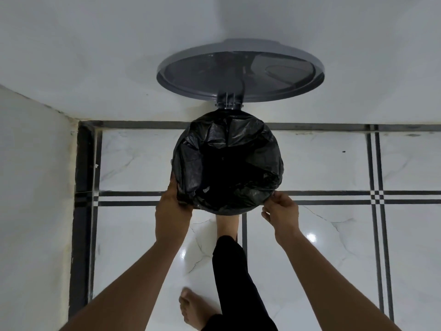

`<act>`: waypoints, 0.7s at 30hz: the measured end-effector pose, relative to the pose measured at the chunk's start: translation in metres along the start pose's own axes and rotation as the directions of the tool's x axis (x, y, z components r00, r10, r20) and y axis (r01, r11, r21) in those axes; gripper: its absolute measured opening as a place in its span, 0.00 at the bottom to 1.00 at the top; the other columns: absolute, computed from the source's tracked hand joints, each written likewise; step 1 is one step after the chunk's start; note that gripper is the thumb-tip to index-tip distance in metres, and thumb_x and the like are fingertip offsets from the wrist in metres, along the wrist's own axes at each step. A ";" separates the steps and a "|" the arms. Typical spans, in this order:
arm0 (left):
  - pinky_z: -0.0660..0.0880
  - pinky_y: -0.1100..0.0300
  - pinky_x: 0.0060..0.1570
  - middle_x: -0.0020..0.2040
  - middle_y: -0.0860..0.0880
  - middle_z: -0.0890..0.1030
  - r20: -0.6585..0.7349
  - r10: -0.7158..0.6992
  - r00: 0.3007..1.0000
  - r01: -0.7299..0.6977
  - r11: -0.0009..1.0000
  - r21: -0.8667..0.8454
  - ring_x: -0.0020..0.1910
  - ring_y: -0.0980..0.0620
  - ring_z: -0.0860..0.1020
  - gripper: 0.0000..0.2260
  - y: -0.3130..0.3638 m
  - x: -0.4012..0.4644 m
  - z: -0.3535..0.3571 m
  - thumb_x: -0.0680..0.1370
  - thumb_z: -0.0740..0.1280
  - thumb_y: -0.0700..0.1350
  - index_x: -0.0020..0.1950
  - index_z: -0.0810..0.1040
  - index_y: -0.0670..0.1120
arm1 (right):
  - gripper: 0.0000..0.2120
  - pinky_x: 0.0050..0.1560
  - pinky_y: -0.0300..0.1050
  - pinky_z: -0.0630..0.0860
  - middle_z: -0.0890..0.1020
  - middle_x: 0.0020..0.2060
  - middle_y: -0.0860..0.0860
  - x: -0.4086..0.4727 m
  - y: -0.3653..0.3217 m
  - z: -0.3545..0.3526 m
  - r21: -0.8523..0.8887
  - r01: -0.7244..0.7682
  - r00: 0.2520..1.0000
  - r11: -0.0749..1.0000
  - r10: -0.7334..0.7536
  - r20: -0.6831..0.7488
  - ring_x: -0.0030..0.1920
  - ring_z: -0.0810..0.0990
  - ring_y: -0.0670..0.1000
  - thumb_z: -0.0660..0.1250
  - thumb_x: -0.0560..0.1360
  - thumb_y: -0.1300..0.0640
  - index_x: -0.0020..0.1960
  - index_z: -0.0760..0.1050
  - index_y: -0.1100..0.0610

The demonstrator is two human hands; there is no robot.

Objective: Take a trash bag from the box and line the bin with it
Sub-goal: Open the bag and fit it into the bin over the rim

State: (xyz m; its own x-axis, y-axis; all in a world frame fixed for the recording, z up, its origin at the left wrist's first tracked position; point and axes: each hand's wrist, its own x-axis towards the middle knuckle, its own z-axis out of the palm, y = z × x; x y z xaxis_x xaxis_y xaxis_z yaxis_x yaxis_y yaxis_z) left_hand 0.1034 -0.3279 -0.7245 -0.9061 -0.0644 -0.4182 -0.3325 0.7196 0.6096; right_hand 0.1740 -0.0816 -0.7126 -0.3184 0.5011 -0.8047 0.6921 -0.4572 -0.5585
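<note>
Trash bag (pixel 226 163) over pedal bin rim; left hand (pixel 173 206) grips edge at 7 o'clock, right hand (pixel 281 212) pinches at 4. Pull hem down evenly, keep foot (pixel 226 225) on pedal.

You're looking down into a corner: a pale wall (pixel 119 56) runs across ahead of you, and a second wall (pixel 31 187) closes in on your left. Under you, glossy white marble-veined floor tiles (pixel 322 259) carry dark border stripes (pixel 377 235), with a bright glint of light (pixel 311 237) low on your right.
</note>
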 end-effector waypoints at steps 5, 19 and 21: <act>0.67 0.78 0.41 0.47 0.50 0.84 -0.091 -0.114 0.989 0.110 0.993 -0.052 0.46 0.52 0.79 0.09 0.005 0.034 -0.019 0.74 0.72 0.37 0.51 0.88 0.46 | 0.10 0.47 0.44 0.81 0.84 0.40 0.54 0.010 -0.017 -0.006 0.101 -0.097 0.991 0.990 0.087 0.100 0.40 0.82 0.51 0.64 0.75 0.71 0.46 0.79 0.58; 0.84 0.60 0.47 0.47 0.46 0.88 0.368 -0.428 0.825 0.536 0.387 -0.750 0.44 0.54 0.87 0.07 0.019 0.063 -0.036 0.79 0.73 0.43 0.49 0.83 0.39 | 0.11 0.55 0.48 0.81 0.87 0.51 0.58 0.025 -0.056 -0.024 0.139 -0.002 0.979 0.990 -0.027 0.202 0.51 0.85 0.58 0.69 0.78 0.67 0.58 0.80 0.58; 0.84 0.61 0.43 0.45 0.44 0.87 0.298 -0.482 0.824 0.498 0.367 -0.786 0.43 0.52 0.86 0.06 0.022 0.063 -0.033 0.78 0.74 0.41 0.47 0.83 0.38 | 0.10 0.50 0.43 0.82 0.87 0.50 0.55 0.024 -0.056 -0.024 0.131 -0.018 0.979 0.991 -0.009 0.202 0.52 0.85 0.56 0.67 0.79 0.66 0.58 0.82 0.58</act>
State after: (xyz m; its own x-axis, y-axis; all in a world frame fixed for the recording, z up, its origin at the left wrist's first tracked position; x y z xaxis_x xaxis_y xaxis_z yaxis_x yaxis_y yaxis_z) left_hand 0.0301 -0.3387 -0.7152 -0.5088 -0.1941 -0.8387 -0.7787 -0.3117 0.5445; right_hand 0.1431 -0.0263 -0.6961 -0.4489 0.3465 -0.8236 0.6068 -0.5584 -0.5657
